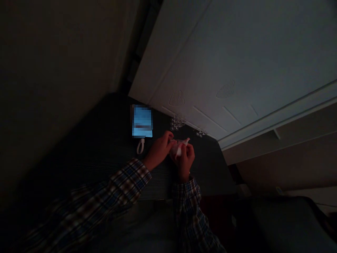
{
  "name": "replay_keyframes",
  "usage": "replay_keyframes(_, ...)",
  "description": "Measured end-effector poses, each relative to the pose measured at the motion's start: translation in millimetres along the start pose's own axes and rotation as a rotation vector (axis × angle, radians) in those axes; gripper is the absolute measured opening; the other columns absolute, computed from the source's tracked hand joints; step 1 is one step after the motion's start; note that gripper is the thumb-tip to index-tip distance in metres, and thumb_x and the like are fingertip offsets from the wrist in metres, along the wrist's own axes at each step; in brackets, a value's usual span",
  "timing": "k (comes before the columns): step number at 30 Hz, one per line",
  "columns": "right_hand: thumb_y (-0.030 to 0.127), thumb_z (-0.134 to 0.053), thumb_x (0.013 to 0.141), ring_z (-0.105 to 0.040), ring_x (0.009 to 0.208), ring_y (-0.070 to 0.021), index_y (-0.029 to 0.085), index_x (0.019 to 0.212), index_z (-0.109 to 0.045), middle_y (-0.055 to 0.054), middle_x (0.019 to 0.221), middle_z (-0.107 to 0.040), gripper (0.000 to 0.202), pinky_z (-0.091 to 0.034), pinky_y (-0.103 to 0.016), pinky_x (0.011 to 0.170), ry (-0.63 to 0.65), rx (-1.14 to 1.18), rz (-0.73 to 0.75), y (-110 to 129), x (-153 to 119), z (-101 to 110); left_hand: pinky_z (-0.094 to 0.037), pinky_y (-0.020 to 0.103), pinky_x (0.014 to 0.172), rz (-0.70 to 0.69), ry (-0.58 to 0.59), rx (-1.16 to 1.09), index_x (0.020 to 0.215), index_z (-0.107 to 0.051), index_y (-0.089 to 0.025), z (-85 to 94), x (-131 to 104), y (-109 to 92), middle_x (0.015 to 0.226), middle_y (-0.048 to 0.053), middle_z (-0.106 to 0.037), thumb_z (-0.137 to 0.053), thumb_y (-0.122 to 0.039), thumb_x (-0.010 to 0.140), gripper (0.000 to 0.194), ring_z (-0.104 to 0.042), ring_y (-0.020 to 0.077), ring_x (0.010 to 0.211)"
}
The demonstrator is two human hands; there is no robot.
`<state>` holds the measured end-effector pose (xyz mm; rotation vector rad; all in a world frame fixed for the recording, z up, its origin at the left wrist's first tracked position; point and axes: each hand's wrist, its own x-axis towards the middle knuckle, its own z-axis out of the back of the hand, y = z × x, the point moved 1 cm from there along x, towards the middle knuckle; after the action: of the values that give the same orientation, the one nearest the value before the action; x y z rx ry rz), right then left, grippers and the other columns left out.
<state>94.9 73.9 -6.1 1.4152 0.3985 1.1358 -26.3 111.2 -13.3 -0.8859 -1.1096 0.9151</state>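
I had the left hand (162,144) and right hand (186,157) both pinching the pale crumpled piece (179,151) above the table (210,168). Slip risk: thin fingertip hold, dim light. Shiny clusters (178,122) blocked the far side; lit screen (142,121) and white loop (140,146) sat left.

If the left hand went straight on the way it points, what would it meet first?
Beyond the pale bundle, the left hand would probably meet the larger shiny ornament beside the white panel first, though depth is unclear.
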Motion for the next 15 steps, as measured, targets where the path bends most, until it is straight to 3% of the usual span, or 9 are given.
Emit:
replay_keyframes(3,0.042,-0.050,0.080,-0.046,0.051,-0.0076,0.016,0.082,-0.054,0.002,0.066,-0.054,0.027,-0.037,-0.018,0.046,0.008,0.000,-0.001,-1.4,-0.4,-0.3,-0.042,0.021,0.050,0.044,0.019,-0.038,0.098,-0.047,-0.020,0.9,1.4,0.4,0.084,0.001,-0.062,-0.042,-0.032,0.087,0.017,-0.057,0.0102,0.052)
replay_keyframes(6,0.043,-0.050,0.080,-0.047,0.051,-0.0077,0.016,0.085,-0.055,0.002,0.067,-0.055,0.027,-0.038,-0.019,0.047,0.009,-0.023,0.008,-2.1,-1.1,0.5,-0.041,0.021,0.048,0.054,0.040,-0.064,0.095,-0.047,-0.020,0.2,2.0,1.7,0.076,0.000,-0.062,-0.041,-0.035,0.087,0.018,-0.057,0.0108,0.052)
replay_keyframes(11,0.043,-0.050,0.080,-0.045,0.050,-0.0075,0.016,0.084,-0.055,0.003,0.066,-0.054,0.028,-0.036,-0.018,0.045,-0.009,-0.049,0.005,-1.2,-1.6,1.7,-0.046,0.022,0.057,0.024,0.018,-0.013,0.106,-0.046,-0.020,-1.1,0.2,0.9,0.089,0.004,-0.064,-0.042,-0.031,0.087,0.023,-0.062,0.0128,0.066)
replay_keyframes(15,0.044,-0.050,0.080,-0.043,0.048,-0.0069,0.016,0.082,-0.054,0.003,0.063,-0.053,0.028,-0.034,-0.018,0.043,-0.031,-0.041,-0.015,-0.4,0.1,0.5,-0.048,0.027,0.071,-0.001,0.013,0.091,0.121,-0.037,-0.018,-4.2,-1.0,1.8,0.098,0.007,-0.063,-0.052,-0.019,0.080,0.043,-0.063,0.0171,0.083)
